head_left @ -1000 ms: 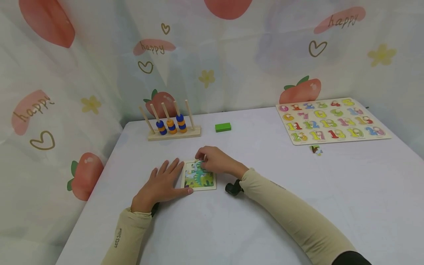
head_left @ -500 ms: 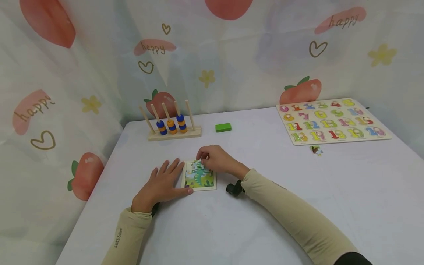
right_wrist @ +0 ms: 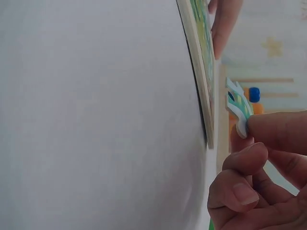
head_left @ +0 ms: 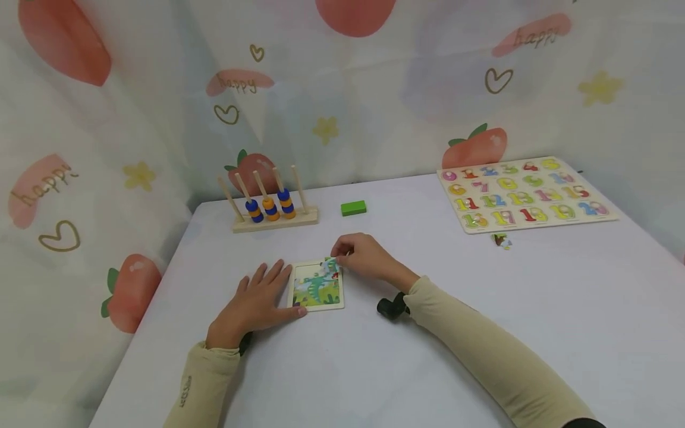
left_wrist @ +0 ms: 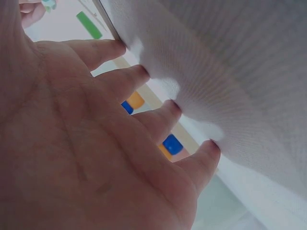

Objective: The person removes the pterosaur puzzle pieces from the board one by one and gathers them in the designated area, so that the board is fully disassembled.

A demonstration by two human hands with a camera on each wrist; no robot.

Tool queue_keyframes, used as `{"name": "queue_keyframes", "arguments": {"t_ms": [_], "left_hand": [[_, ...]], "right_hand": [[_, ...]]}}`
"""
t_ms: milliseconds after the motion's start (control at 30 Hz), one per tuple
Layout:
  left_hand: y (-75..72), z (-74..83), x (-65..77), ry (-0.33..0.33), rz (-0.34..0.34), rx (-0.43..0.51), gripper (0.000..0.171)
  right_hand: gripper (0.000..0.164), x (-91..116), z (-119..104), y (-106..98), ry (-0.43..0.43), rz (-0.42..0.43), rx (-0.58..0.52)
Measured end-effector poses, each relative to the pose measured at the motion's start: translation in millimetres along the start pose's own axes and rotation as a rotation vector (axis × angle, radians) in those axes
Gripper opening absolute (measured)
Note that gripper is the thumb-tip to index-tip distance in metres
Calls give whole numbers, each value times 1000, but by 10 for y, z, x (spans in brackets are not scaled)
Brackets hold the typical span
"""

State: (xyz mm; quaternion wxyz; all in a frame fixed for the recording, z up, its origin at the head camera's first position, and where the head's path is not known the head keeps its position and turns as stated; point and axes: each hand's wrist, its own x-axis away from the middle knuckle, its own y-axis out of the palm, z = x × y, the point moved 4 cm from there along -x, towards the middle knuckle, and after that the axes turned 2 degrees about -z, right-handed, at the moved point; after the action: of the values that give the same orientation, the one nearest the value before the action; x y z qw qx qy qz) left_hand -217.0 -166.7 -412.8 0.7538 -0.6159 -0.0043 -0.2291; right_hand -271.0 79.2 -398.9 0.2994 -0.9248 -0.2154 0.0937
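Note:
A small dinosaur jigsaw puzzle lies in a pale wooden frame on the white table. My left hand rests beside it with fingers spread, and its thumb touches the frame's lower left corner. In the left wrist view the palm faces the camera, holding nothing. At the frame's upper right corner, my right hand pinches a puzzle piece between thumb and forefinger. The piece is teal and white and is raised above the frame in the right wrist view. Bare wood shows in the frame's upper left part.
A wooden peg counter with blue and orange rings stands at the back left. Beside it lies a green block. A number puzzle board is at the back right, with a loose puzzle piece in front.
My right hand has moved slightly right, carrying the pinched piece from over the puzzle's upper part to its upper right corner. My left hand stays against the frame. The head view has shifted slightly.

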Motion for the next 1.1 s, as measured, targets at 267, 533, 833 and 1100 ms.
{"name": "queue_keyframes", "arguments": {"t_ms": [267,533,833,1100], "left_hand": [[0,-3,12,23,7,12,107],[-1,9,20,25,5,24,107],[-12,10,37,28,4,23,106],[-10,14,37,25,6,26,106]], "right_hand": [[13,153,97,-215,46,68,-26],[13,331,228,-425,92,99,-32],[14,499,358,-689,133,145,-27],[16,655,486,-935,134,173,-51]]}}
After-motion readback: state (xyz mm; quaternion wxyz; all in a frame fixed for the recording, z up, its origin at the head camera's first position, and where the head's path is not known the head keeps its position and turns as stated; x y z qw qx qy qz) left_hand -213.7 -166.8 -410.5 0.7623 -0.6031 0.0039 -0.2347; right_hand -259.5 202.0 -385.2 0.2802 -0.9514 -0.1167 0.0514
